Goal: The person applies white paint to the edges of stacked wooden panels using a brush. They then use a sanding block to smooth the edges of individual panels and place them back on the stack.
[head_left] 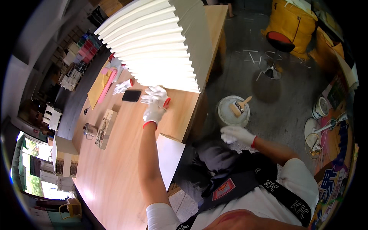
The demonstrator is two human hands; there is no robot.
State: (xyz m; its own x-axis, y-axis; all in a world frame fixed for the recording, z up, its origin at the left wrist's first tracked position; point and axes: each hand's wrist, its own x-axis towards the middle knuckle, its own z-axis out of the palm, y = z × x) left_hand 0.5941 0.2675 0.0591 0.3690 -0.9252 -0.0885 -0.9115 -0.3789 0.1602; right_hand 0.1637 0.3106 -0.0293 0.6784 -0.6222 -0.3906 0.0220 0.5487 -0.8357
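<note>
My left hand (153,113), in a white glove with a red cuff, reaches over the wooden table. Its fingers close on a loose white work glove (156,93), whose red cuff points toward me; the fingertips partly blend into it. Just left of that lies a black phone (131,96), and beyond the phone another white glove (122,87). My right hand (236,135), also gloved, hangs in the air off the table's right side, empty, its fingers loosely bent and slightly apart. Close beyond it stands a round bucket (226,121), with a wooden-handled brush (239,107) across its top.
A tall stack of pleated white sheets (161,46) covers the table's far end. A white sheet (168,159) lies at the near edge. To the left are a long box (106,129), a metal mug (90,130) and scissors (86,110). A stool (280,41) stands beyond the bucket.
</note>
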